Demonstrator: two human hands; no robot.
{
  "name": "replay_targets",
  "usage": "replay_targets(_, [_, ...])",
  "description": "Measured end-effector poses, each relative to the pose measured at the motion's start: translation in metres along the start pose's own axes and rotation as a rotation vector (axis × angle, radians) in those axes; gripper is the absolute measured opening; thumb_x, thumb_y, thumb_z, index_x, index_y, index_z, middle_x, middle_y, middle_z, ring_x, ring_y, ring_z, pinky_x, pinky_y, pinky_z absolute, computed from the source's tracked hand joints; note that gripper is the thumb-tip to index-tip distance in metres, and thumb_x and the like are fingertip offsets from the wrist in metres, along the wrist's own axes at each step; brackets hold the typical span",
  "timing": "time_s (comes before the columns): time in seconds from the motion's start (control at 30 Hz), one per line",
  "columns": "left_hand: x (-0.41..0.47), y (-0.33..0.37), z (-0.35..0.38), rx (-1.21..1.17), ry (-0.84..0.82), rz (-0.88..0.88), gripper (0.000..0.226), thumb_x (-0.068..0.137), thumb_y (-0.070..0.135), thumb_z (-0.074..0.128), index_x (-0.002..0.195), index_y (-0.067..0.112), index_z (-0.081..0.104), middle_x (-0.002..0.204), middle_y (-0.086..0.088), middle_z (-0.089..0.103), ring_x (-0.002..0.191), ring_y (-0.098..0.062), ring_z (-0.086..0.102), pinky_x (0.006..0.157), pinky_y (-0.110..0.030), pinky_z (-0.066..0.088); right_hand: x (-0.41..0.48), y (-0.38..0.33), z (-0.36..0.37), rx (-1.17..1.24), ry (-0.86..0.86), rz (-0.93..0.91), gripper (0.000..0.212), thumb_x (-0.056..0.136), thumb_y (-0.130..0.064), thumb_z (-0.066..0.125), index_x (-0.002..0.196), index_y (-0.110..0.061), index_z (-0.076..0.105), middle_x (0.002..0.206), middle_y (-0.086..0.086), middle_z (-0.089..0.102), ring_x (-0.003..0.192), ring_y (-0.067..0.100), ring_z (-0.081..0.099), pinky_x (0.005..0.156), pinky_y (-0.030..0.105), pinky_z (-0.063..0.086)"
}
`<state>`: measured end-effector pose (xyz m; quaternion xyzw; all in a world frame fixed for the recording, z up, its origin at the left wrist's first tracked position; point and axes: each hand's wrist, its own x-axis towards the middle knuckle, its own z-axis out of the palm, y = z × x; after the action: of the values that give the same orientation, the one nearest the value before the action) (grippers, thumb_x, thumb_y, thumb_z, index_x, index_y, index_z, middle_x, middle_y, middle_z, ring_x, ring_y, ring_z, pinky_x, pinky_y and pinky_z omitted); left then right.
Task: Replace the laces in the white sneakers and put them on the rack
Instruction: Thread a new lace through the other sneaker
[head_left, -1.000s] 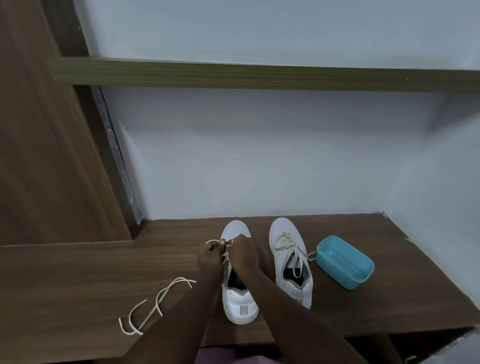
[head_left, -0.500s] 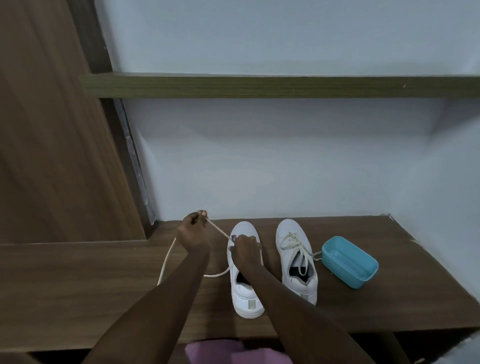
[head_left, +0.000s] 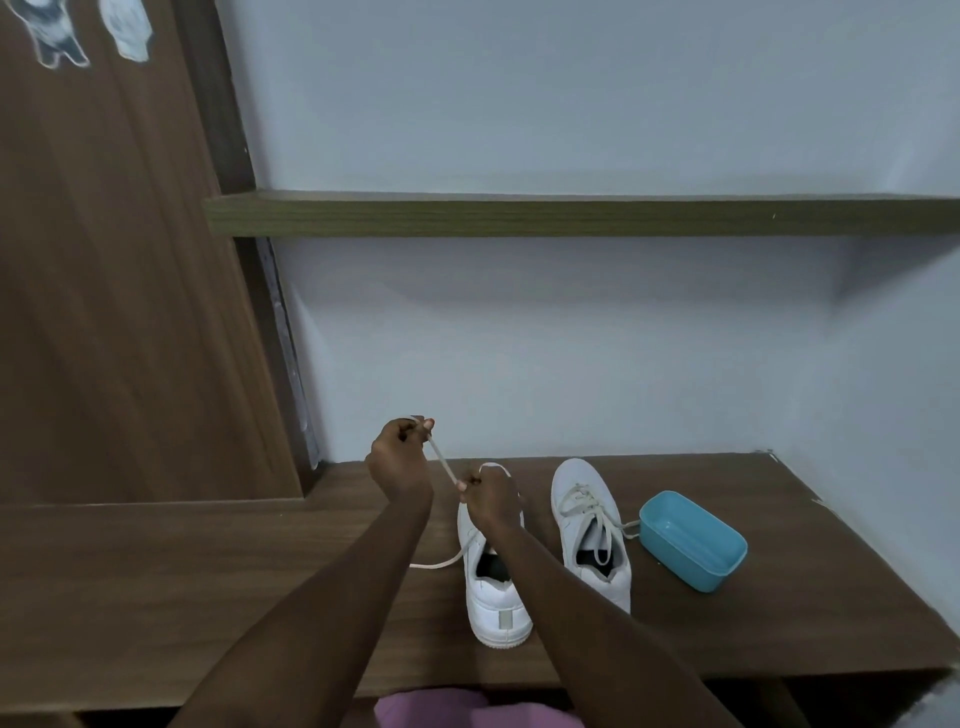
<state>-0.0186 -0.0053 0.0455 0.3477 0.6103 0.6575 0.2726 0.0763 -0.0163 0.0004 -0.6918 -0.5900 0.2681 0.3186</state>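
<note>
Two white sneakers stand toe-away on the brown wooden rack shelf. The left sneaker is partly under my hands; the right sneaker is laced, with loose ends trailing. A cream lace runs taut between my hands and on down to the shelf left of the shoe. My left hand is raised above the shelf and pinches the lace's upper end. My right hand pinches the lace over the left sneaker's toe area.
A turquoise plastic tub sits right of the sneakers, touching a lace end. A second wooden shelf runs across the pale wall above. A tall wooden panel stands at the left.
My left hand has drawn the lace further up and to the right, closer to my right hand. The camera has tilted up. The slack loop on the shelf has shrunk.
</note>
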Motion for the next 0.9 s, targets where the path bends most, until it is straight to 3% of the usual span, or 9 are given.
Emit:
replay_targets(0.17, [-0.001,0.012,-0.007,0.016,0.048,0.009,0.008,0.081,0.011,0.070,0.077,0.004,0.068,0.078,0.003,0.070,0.069,-0.012,0.063,0.070,-0.021,0.049,-0.008,0.012,0.009,-0.190,-0.081,0.026,0.024,0.092,-0.024,0.049,0.102,-0.016,0.070,0.106,0.002,0.068,0.107,0.022,0.057,0.096,0.041,0.034])
replay_targets(0.27, [0.004,0.020,-0.012,-0.011,0.064,0.003,0.007,0.081,0.011,0.071,0.077,0.006,0.069,0.069,0.009,0.066,0.067,-0.014,0.063,0.074,-0.028,0.053,-0.011,0.027,0.014,-0.268,-0.076,0.028,0.029,0.089,-0.021,0.044,0.098,-0.017,0.071,0.102,-0.001,0.069,0.106,0.020,0.058,0.095,0.043,0.034])
replay_targets(0.37, [0.009,0.031,-0.015,-0.027,0.061,0.029,0.008,0.080,0.012,0.073,0.075,0.007,0.069,0.068,0.005,0.065,0.066,-0.015,0.062,0.076,-0.031,0.055,-0.014,0.037,0.013,-0.331,-0.111,0.006,0.028,0.087,-0.021,0.045,0.098,-0.018,0.071,0.102,-0.003,0.069,0.106,0.018,0.057,0.094,0.042,0.032])
replay_targets(0.53, [0.020,0.052,-0.019,-0.134,0.109,0.035,0.007,0.077,0.011,0.074,0.073,0.012,0.069,0.063,0.003,0.064,0.059,-0.011,0.057,0.078,-0.035,0.055,-0.017,0.046,0.015,-0.552,-0.273,-0.156,0.026,0.089,-0.020,0.056,0.111,-0.017,0.069,0.116,0.000,0.065,0.119,0.024,0.049,0.103,0.047,0.030])
replay_targets(0.7, [0.029,0.074,-0.022,-0.104,0.138,0.119,0.009,0.084,0.008,0.068,0.082,0.015,0.071,0.073,0.007,0.068,0.071,-0.012,0.063,0.080,-0.034,0.056,-0.021,0.042,0.016,-0.822,-0.255,-0.305,0.034,0.092,-0.020,0.056,0.125,-0.013,0.058,0.130,0.009,0.057,0.131,0.030,0.037,0.105,0.051,0.026])
replay_targets(0.9, [0.040,0.099,-0.024,-0.102,0.155,0.200,0.011,0.086,0.009,0.065,0.091,0.013,0.074,0.080,0.001,0.070,0.076,-0.016,0.065,0.081,-0.031,0.055,-0.028,0.030,0.016,-0.993,-0.231,-0.421,0.030,0.094,-0.015,0.053,0.122,-0.005,0.057,0.125,0.018,0.058,0.126,0.034,0.041,0.106,0.054,0.027])
